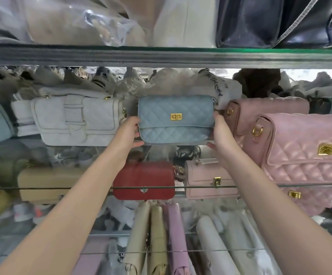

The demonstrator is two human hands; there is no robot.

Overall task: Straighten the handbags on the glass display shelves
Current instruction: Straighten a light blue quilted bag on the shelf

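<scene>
Squarely, left hand (127, 133) and right hand (221, 134) flank handbag (176, 126).

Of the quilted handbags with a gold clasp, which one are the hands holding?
The blue quilted handbag in the middle: the left hand and the right hand grip its two ends. The pink quilted handbags to its right are not held.

I had one view, from the wide-angle camera worn on my head. It faced forward into the glass display shelves, roughly level with the thick upper glass shelf edge (161, 56), and looked down past the thin lower glass shelf edge (260, 185). It sat near. My bare forearms ran in from the bottom corners, and my left grip (130, 132) and right grip (219, 132) met the blue quilted handbag (175, 118) near mid-frame.
</scene>
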